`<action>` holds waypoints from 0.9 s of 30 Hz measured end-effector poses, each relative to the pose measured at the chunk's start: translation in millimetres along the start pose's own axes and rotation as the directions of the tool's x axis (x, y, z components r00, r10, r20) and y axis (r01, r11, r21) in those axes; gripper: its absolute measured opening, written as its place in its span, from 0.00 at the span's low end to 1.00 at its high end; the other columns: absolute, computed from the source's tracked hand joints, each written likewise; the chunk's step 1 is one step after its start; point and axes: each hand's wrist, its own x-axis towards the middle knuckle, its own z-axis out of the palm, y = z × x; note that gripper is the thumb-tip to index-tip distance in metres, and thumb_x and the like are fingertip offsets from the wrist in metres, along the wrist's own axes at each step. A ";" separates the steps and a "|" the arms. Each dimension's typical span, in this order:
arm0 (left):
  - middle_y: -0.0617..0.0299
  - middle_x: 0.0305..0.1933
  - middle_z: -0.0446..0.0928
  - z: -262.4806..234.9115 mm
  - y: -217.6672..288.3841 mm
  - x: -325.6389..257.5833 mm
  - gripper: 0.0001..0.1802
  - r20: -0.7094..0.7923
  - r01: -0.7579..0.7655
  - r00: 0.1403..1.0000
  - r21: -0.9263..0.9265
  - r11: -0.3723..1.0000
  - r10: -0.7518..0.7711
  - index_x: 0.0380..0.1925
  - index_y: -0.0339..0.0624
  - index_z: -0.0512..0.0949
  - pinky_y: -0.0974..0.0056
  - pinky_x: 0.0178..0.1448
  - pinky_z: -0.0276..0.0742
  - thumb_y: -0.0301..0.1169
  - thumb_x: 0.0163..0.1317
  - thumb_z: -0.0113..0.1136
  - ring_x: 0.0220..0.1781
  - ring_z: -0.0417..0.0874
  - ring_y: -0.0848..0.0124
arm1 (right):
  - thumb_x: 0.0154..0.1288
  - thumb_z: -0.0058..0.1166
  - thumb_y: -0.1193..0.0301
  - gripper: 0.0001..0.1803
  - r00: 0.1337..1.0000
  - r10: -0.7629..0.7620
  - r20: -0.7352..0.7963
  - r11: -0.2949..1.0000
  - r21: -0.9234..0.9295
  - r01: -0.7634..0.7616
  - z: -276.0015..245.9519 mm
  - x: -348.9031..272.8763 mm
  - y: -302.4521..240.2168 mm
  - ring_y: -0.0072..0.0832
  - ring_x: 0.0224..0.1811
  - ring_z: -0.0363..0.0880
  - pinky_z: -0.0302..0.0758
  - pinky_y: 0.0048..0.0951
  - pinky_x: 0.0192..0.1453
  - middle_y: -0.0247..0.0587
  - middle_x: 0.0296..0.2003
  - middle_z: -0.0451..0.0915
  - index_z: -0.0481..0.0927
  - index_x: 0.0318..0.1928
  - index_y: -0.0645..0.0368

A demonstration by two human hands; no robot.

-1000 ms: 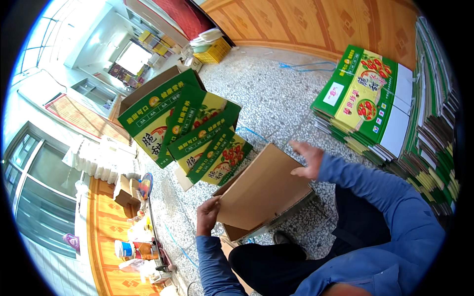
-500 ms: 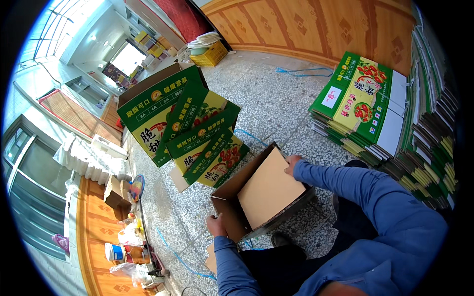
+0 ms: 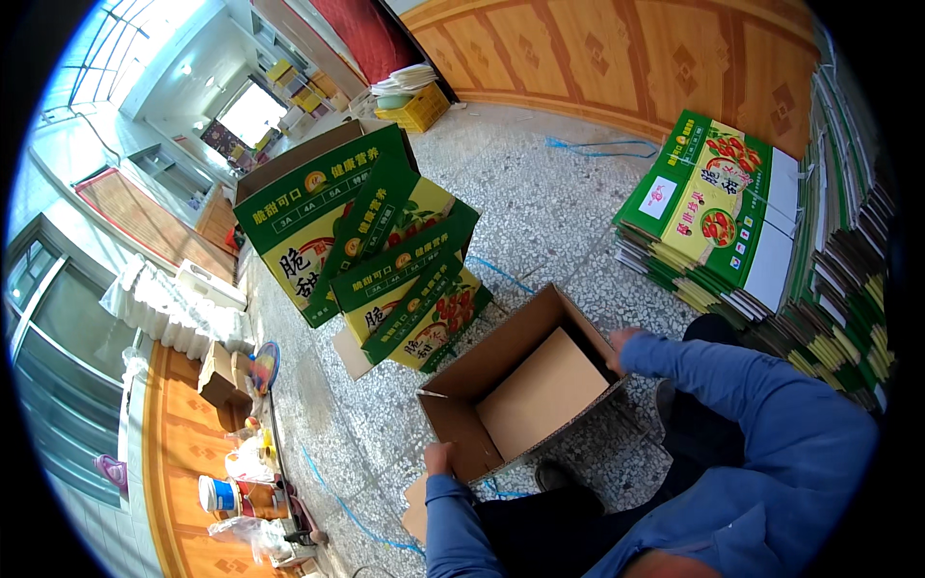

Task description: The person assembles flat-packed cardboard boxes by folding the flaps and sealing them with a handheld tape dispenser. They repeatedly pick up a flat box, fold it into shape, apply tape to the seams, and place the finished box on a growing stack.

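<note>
Cardboard fills our grip: we hold an opened brown carton (image 3: pixel 525 385) tilted on the speckled floor (image 3: pixel 568 212) in front of our knees, its mouth turned up toward us and one inner flap lying flat across the bottom. Our left hand (image 3: pixel 438 458) is curled around the near lower corner, fingers wrapped over the edge. Our right hand (image 3: pixel 621 339) reaches over the far wall and grips its rim; the fingers go inside, so we cannot tell exactly how they sit.

To do this step well, we judge that both hands should keep the walls square while the bottom flaps settle, pressing evenly so the corners do not buckle. We would keep the carton braced against the floor instead of lifting it, since thin board twists easily when held by two opposite corners.

Finished green printed boxes (image 3: pixel 385 260) stand heaped just beyond the carton, and a stack of flat green blanks (image 3: pixel 713 217) lies to our right, well apart from our hands.
</note>
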 end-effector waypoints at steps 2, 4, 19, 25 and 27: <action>0.39 0.38 0.81 -1.9 7.9 0.3 0.24 -0.015 0.121 0.992 -0.121 0.985 -0.124 0.28 0.32 0.83 0.49 0.48 0.78 0.48 0.51 0.64 0.44 0.82 0.45 | 0.53 0.60 0.57 0.24 0.997 0.073 0.027 0.997 0.013 -0.074 21.2 4.3 9.2 0.50 0.51 0.78 0.75 0.46 0.56 0.55 0.49 0.79 0.79 0.47 0.60; 0.41 0.36 0.81 -8.7 16.5 1.4 0.22 -0.063 0.079 0.994 -0.113 0.990 -0.086 0.27 0.35 0.84 0.49 0.46 0.78 0.47 0.53 0.63 0.42 0.82 0.45 | 0.51 0.60 0.57 0.22 0.993 0.116 -0.026 0.992 0.050 -0.114 39.9 22.1 19.5 0.49 0.50 0.79 0.76 0.44 0.54 0.55 0.45 0.81 0.82 0.42 0.60; 0.56 0.18 0.75 -334.7 145.5 63.8 0.08 -0.663 -0.634 0.489 0.177 0.753 0.567 0.19 0.50 0.82 0.52 0.26 0.72 0.37 0.52 0.62 0.21 0.77 0.55 | 0.51 0.61 0.62 0.11 0.726 -0.333 -0.602 0.841 -0.537 -0.059 -331.3 -55.0 83.8 0.38 0.40 0.82 0.77 0.44 0.41 0.36 0.34 0.84 0.85 0.37 0.47; 0.55 0.25 0.81 -590.0 230.6 88.8 0.08 -0.874 -0.797 0.360 -0.107 0.594 0.327 0.28 0.45 0.85 0.60 0.33 0.79 0.35 0.51 0.64 0.27 0.83 0.61 | 0.47 0.68 0.61 0.28 0.361 -0.017 -0.932 0.768 0.219 0.602 -506.4 -195.6 56.6 0.37 0.38 0.83 0.80 0.41 0.40 0.50 0.38 0.83 0.80 0.48 0.65; 0.54 0.28 0.82 -682.4 243.0 92.0 0.10 -0.918 -0.736 0.254 0.021 0.676 0.305 0.30 0.42 0.85 0.60 0.37 0.80 0.35 0.51 0.66 0.30 0.83 0.64 | 0.47 0.68 0.60 0.29 0.239 -0.052 -0.970 0.672 0.143 0.727 -531.6 -216.7 7.9 0.37 0.38 0.83 0.80 0.42 0.40 0.51 0.39 0.83 0.80 0.48 0.65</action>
